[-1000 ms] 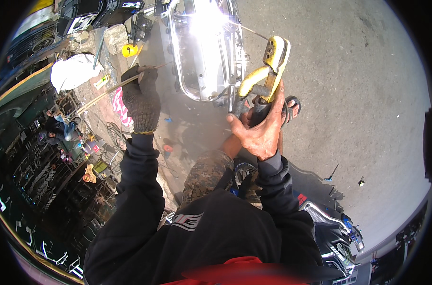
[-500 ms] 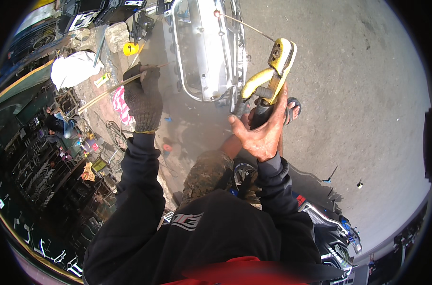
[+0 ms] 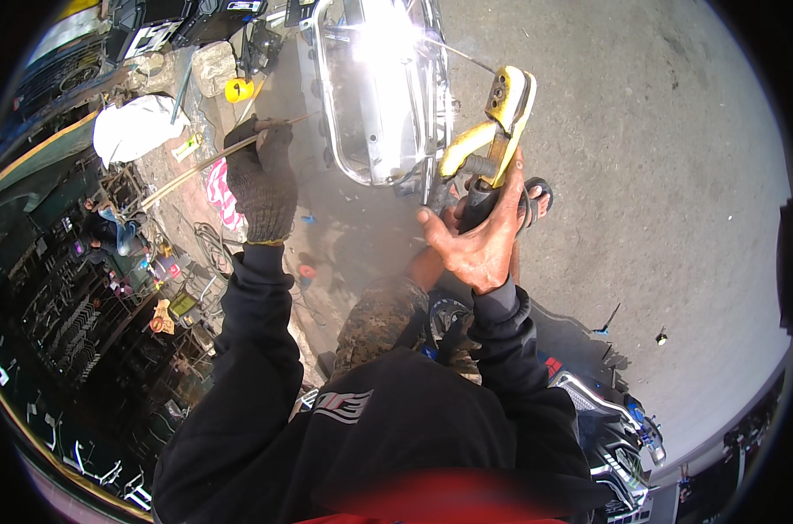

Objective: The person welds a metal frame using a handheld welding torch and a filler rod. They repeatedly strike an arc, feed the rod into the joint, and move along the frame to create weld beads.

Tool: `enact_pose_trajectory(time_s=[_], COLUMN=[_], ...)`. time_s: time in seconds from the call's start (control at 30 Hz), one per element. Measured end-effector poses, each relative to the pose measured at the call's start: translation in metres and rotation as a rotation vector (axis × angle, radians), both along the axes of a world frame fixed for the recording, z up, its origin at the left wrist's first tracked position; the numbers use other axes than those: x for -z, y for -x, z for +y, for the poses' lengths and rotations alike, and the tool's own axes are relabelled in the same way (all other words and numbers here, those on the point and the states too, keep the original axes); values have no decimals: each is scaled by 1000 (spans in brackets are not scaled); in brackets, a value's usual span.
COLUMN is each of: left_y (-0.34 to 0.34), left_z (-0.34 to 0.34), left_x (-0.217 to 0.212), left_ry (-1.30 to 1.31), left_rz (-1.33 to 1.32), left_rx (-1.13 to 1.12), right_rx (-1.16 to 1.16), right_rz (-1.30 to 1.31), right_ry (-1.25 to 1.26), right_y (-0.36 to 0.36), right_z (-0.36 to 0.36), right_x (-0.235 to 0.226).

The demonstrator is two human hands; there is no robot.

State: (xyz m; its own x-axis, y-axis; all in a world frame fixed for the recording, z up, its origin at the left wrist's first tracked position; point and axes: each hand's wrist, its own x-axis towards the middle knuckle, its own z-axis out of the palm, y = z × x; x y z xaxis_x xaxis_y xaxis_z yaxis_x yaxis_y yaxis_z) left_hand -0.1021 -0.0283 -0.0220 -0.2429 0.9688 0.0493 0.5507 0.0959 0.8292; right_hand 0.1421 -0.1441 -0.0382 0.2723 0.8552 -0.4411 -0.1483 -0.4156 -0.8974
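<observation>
Points thin electrode [image 3: 469,59] into white glare [image 3: 389,39] on shiny, round-cornered metal frame [image 3: 377,131], ahead over grey pavement [image 3: 632,131]; grips scuffed yellow electrode holder [image 3: 504,94] in bare right hand [image 3: 482,249], slender rods [image 3: 188,177] in knit-gloved left hand [image 3: 267,192].

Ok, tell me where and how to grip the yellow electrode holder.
Probably by the dark handle of the electrode holder, coming from the near side, as the right hand does: the handle points back that way, while the welding rod and glare lie beyond.
</observation>
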Motion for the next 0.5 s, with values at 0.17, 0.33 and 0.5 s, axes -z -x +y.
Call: enact_pose_trajectory(time_s=[0.17,0.33,0.5], left_y=[-1,-1,-4], left_z=[0,1,0], left_x=[-2,-4,-5], left_ry=[16,5,32], left_rz=[55,84,57], left_rx=[8,35,-9], right_rx=[3,60,37], right_rz=[84,49,60], right_ry=[67,0,5], right_y=[-3,1,-1], right_z=[0,-3,-5], right_x=[-4,-5,-1])
